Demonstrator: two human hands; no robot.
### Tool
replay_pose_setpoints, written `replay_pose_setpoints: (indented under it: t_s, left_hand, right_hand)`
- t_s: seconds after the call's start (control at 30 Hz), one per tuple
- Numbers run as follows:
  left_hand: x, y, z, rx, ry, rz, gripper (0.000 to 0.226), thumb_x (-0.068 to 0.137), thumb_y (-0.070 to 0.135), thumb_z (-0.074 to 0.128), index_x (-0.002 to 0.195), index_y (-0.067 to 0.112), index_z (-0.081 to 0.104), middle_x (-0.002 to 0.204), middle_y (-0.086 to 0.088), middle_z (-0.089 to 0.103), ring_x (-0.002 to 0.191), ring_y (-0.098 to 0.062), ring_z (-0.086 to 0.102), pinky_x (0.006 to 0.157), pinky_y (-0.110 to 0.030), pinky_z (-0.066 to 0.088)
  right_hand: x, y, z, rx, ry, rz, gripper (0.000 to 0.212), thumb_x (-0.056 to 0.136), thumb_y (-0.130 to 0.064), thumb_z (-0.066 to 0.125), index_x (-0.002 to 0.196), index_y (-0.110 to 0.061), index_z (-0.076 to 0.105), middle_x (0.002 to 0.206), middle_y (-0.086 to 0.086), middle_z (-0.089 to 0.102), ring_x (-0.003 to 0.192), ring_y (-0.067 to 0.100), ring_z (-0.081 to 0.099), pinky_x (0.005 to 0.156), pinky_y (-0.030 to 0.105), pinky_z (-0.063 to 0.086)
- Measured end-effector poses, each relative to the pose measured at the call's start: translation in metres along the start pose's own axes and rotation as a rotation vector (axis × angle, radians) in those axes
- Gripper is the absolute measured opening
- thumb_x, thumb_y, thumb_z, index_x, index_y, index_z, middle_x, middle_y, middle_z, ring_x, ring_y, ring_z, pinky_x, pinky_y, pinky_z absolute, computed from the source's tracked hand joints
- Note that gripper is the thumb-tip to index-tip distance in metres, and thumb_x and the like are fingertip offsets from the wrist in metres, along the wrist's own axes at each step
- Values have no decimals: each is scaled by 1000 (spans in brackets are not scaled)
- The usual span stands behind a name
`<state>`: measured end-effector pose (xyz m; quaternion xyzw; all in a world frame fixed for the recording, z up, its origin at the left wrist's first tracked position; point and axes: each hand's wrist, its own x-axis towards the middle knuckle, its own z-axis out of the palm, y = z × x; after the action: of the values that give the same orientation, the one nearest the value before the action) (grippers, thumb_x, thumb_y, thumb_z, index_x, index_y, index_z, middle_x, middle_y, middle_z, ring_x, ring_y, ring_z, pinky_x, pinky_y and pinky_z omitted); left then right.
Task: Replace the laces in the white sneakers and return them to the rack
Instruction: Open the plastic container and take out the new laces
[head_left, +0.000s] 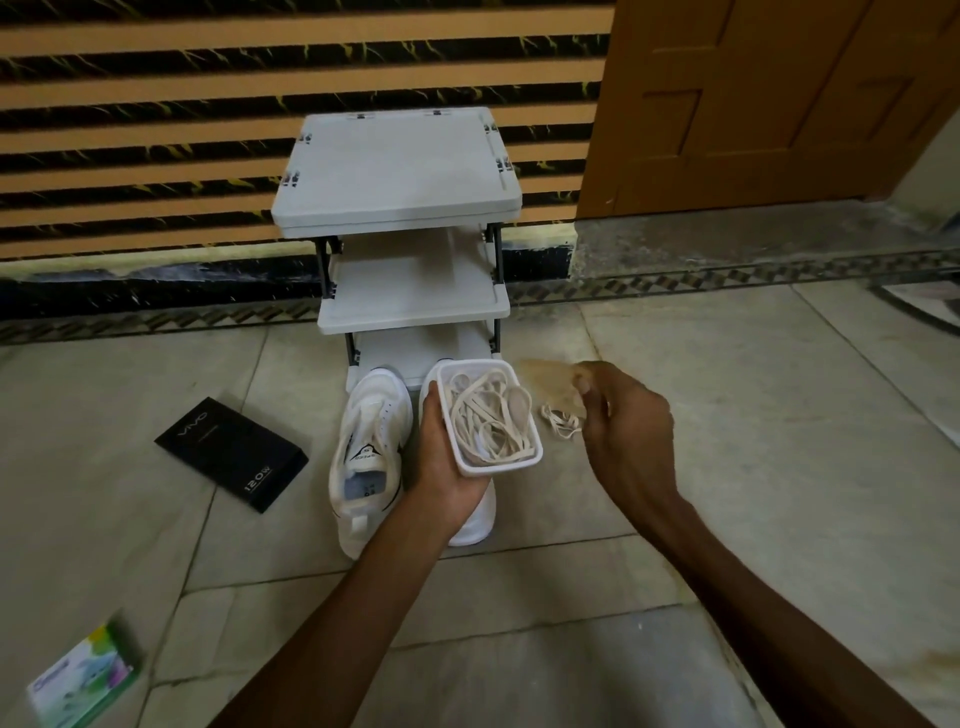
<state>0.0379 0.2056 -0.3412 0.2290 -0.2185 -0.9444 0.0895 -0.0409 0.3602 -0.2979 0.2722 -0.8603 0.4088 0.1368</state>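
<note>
My left hand (441, 457) grips a white plastic tub (535, 441) from below; cream laces (485, 418) lie coiled inside it. My right hand (618, 421) holds a thin translucent lid (550, 379) between thumb and fingers, just right of the tub. A loose cream lace (558, 423) lies on the floor under that hand. One white sneaker (371, 457) stands on the tiles left of the tub, toe toward the rack. The other white sneaker (478, 519) is mostly hidden beneath my left hand and the tub. The white three-tier rack (410, 306) stands against the wall behind the shoes.
A black box (231, 452) lies on the tiles to the left of the sneakers. A green and white packet (83, 675) sits at the lower left. A wooden door (779, 104) is at the upper right, and a striped wall runs behind the rack.
</note>
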Motion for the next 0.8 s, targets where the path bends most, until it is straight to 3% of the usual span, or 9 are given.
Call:
replay_pose_setpoints:
  t_s: [0.1,0.2,0.3,0.4,0.53,0.67,0.73,0.8]
  left_hand:
    - [0,0,0,-16,-6,2,64,95,58,42,140,14,50,126,-12,62,109,-31,61,80,-46,55]
    - [1,-1,0,-6,22,21,65,96,59,41,140,12,50,129,-15,60,117,-34,58,83,-47,54]
    - [0,1,3,-32,71,36,58,96,56,42,133,13,55,119,-15,65,108,-32,62,84,-45,54]
    - [-3,3,0,-70,156,23,63,91,59,48,131,9,57,110,-15,69,95,-29,69,74,-39,58]
    - [-7,2,-1,-34,195,2,70,88,66,46,129,10,58,102,-14,72,85,-27,73,64,-33,58]
    - [-9,4,4,14,174,18,69,89,69,40,121,11,61,94,-12,74,78,-23,73,63,-32,59]
    - [-11,4,6,28,178,34,71,90,69,38,123,10,60,102,-14,73,87,-25,72,74,-35,59]
    - [-11,5,7,30,188,51,71,91,66,38,129,9,56,113,-17,69,99,-28,68,80,-39,57]
  right_hand:
    - [-7,-23,0,227,127,18,18,101,-19,50,107,-19,67,77,-7,64,63,4,57,58,12,40]
    - [-19,-36,7,341,89,-9,20,100,-19,52,114,-20,67,86,-11,68,75,-5,62,65,8,44]
    - [-38,-38,19,360,-41,-79,29,98,-16,57,126,-21,63,114,-12,67,102,-4,63,86,19,53]
    - [-54,-35,34,320,-163,-220,44,91,-5,64,132,-20,58,134,-4,59,127,7,52,107,34,44]
    - [-56,-31,45,240,-237,-352,52,87,-4,64,135,-17,53,143,-2,51,139,11,37,112,39,35]
    - [-50,-30,44,174,-289,-385,44,93,-21,58,137,-17,53,144,-2,49,140,5,30,115,27,26]
    - [-45,-29,43,199,-308,-371,44,95,-29,51,137,-16,52,144,-1,49,139,1,29,115,17,21]
    - [-42,-24,45,238,-319,-353,43,96,-28,51,138,-18,52,143,-3,49,138,0,33,115,16,22]
